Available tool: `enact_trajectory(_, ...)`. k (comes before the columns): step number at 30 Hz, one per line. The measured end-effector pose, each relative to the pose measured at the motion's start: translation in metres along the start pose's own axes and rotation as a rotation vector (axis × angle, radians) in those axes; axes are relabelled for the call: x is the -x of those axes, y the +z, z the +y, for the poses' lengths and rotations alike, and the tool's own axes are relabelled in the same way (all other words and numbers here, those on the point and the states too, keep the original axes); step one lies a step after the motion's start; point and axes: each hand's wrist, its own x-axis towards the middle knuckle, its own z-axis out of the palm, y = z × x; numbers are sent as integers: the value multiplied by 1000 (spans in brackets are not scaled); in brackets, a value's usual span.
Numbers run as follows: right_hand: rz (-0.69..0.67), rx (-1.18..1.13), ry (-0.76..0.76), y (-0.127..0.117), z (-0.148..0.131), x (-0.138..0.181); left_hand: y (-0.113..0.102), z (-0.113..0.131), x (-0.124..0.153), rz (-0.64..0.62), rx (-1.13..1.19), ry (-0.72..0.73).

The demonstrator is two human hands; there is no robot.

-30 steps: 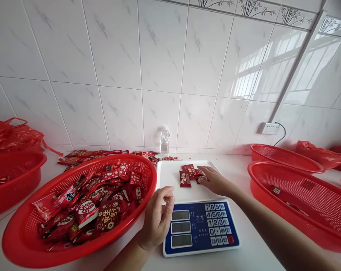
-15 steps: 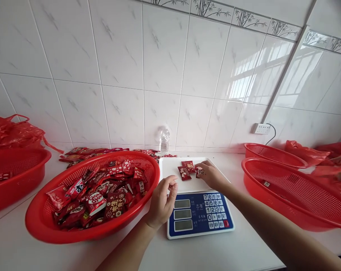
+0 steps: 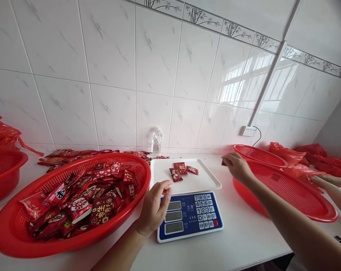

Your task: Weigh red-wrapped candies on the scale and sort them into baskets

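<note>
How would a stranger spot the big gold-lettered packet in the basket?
Left of the blue-faced scale sits a heaped red basket. Toward its front right lies a dark red packet; large gold characters set it apart from the white-patched packet to its left.

"志准" marks a blue-and-white rectangular plastic scale (image 3: 191,216), its square white keys (image 3: 201,203) numbered 0 through 9; gold "枣生贵子" letters a dark-red square packet (image 3: 102,210) at left.

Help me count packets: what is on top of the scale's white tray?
Three red packets lie on the white tray. The tray surface beneath them is covered, and the left hand hides part of the tray's near left side.
</note>
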Motion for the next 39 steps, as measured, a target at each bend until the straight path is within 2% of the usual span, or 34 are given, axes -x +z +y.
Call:
enact_trajectory(5, 31, 112, 197, -27, 73, -4, 1, 2, 1, -7, -4, 4)
enact_trajectory(9, -42, 141, 273, -22, 115, 4, 1, 3, 2, -8, -11, 7)
enact_trajectory(13, -105, 143, 305, -10, 136, 14, 1, 2, 2, 1, -11, 20)
enact_trajectory(16, -121, 161, 310, -7, 134, 15, 2, 0, 3, 0, -12, 23)
enact_trajectory(19, -83, 166, 254, -1, 108, 7, 2, 0, 3, -3, -8, 31)
enact_trajectory(22, -103, 102, 132, 20, 55, -4, 1, 2, 2, -3, -7, 38)
enact_trajectory(27, -352, -48, -91, 76, -56, -4, -1, 1, 2, 10, -15, 28)
enact_trajectory(30, -481, -80, -109, 101, -106, -3, -3, -1, 2, 7, -18, 22)
enact_trajectory(34, -585, -86, -91, 119, -139, -11, -3, -2, 3, 6, -35, 22)
enact_trajectory(39, -605, -99, -169, 122, -149, -15, -1, 0, 5, -11, -25, 22)
